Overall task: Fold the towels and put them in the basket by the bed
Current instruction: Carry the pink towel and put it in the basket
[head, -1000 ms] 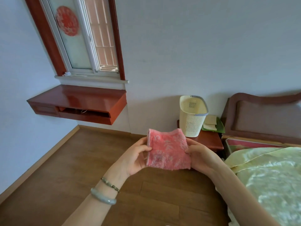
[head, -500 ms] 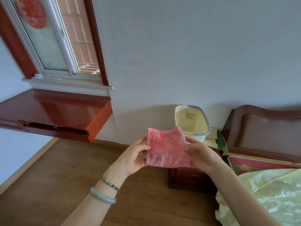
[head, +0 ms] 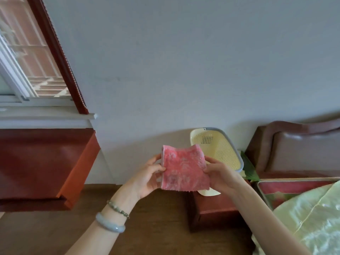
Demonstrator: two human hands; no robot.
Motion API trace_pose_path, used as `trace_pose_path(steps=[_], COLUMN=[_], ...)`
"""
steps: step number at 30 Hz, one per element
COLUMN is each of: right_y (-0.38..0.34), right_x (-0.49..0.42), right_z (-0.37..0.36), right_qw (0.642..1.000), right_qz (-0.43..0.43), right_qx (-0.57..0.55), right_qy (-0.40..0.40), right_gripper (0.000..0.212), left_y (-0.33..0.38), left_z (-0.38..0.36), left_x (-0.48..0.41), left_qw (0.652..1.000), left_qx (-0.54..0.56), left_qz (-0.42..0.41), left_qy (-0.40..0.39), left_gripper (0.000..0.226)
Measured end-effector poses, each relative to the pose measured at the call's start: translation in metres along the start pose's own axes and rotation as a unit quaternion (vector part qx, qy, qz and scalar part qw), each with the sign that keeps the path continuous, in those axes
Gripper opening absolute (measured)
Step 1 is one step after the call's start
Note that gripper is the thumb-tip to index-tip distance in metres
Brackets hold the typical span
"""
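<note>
Two hands: both hold one folded towel [head: 184,170] in the air, above the floor [head: 156,227].
Left hand [head: 147,176]: it pinches the left edge of the towel, thumb on the front face and fingers behind it.
Right hand [head: 220,173]: it grips the right edge, thumb on the front and the other fingers curled behind.
Towel: pink with a pale pattern, folded to a small near-square. The layers show at the left edge, the top edge bows a little, and the lower edge is rough.
Basket [head: 220,150]: cream with holed walls and a grey rim, mouth open to the camera. It is just behind the towel and the right hand, which cover its lower part.
Bench [head: 211,208]: a dark red bedside cabinet against the wall, and the basket stands on it.
Bed [head: 312,218]: a pale green cover, its edge near the right forearm. The brown headboard [head: 294,148] is at the wall, just beside the basket.
Wall shelf [head: 46,162]: red-brown, under the window [head: 27,61], its corner well apart from the left hand.
Floor: wooden boards lie between the wall shelf and the bench, under the left forearm.
Bracelets [head: 110,222]: two, on the left wrist.
</note>
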State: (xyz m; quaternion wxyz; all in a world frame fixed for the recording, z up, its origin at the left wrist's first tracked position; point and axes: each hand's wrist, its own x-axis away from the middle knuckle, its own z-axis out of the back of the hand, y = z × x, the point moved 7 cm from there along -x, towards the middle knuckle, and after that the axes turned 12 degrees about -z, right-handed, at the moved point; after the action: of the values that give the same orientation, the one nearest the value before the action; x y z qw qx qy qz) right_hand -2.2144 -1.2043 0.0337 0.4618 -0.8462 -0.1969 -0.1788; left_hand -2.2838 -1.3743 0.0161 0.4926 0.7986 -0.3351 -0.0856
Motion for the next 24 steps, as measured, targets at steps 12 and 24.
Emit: trace_pose_path(steps=[12,24], right_y=[-0.059,-0.128], right_x=[-0.097,-0.152], right_z=[0.03,0.128], right_qw=[0.991,0.964], right_qz=[0.04,0.068], right_qx=[-0.089,-0.151], right_qy=[0.087,0.21], right_gripper=[0.059,0.066], left_y=[0.044,0.032], left_z=[0.03,-0.017], left_x=[-0.152,-0.319], left_qw=[0.99,0.966], left_qx=[-0.084,-0.114], left_qz=[0.066,0.13], left_qy=[-0.092,-0.191], left_gripper=[0.044,0.045])
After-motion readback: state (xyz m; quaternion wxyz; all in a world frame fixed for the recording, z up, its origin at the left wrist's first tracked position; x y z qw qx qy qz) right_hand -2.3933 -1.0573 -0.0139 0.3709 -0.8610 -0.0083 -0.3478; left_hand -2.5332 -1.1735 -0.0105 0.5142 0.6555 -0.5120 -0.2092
